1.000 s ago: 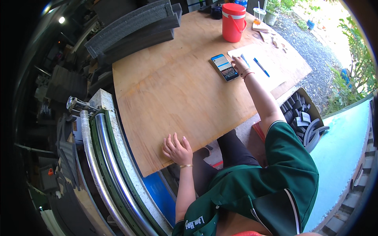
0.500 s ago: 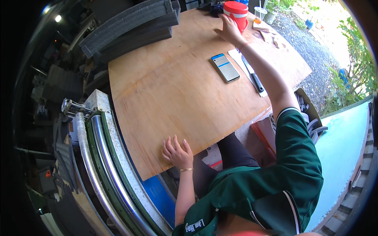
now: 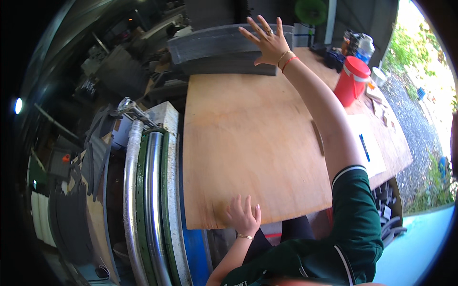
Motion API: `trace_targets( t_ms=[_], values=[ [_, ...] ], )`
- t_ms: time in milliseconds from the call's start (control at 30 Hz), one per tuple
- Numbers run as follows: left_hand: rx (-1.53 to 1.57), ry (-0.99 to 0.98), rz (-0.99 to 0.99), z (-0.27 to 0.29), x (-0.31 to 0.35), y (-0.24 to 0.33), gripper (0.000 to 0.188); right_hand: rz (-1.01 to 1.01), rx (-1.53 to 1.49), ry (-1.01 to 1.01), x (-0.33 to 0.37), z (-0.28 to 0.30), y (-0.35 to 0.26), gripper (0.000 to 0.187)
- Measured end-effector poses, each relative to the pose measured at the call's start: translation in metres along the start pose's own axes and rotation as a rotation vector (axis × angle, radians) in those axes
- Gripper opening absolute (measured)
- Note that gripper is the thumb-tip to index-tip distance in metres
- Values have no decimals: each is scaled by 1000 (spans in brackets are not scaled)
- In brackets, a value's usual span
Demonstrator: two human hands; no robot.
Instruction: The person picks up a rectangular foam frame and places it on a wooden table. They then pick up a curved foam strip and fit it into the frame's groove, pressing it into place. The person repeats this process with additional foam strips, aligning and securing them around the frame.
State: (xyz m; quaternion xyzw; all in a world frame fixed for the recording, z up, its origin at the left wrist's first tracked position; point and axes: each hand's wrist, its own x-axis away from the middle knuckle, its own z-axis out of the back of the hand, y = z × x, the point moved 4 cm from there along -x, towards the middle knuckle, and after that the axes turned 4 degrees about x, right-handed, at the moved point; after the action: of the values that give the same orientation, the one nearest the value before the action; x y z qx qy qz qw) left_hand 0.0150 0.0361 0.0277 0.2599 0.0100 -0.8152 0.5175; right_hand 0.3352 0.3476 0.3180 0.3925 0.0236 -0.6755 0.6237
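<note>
My right hand is raised at the far side of the wooden table, fingers spread and holding nothing. It appears in front of a stack of long dark grey slabs; whether it touches them I cannot tell. Near the table's front edge, my left hand rests with its fingers apart, also empty. To the right of my right forearm stands a red jug with a lid and handle. A knife with a dark handle lies on white paper. My right arm mostly hides the phone.
Left of the table runs a machine with a shiny metal roller. A blue-capped bottle and a white cup stand at the far right. A bin of grey offcuts sits below the right edge.
My right hand has left the red jug and swung left toward the grey slabs, its fingers spreading. The view has turned. My left hand stays by the front edge.
</note>
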Motion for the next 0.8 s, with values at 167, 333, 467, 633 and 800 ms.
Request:
trace_targets(
  t_ms=[167, 333, 467, 633, 800],
  values=[
    [42, -34, 26, -2, 0, -2, 45, -84, 43, 6, -35, -19, -7, 131],
    [41, 4, 29, 0, 0, -3, 47, -85, -39, 88, -34, -36, -14, 110],
    [53, 29, 2, 2, 0, -2, 46, -113, -104, 176, -27, -34, -19, 109],
    [74, 32, 48, -2, 4, -4, 46, -120, -133, 366, -24, 1, 0, 99],
    [67, 40, 39, -3, 8, -4, 46, -157, -103, 506, -12, 60, 50, 93]
  ],
)
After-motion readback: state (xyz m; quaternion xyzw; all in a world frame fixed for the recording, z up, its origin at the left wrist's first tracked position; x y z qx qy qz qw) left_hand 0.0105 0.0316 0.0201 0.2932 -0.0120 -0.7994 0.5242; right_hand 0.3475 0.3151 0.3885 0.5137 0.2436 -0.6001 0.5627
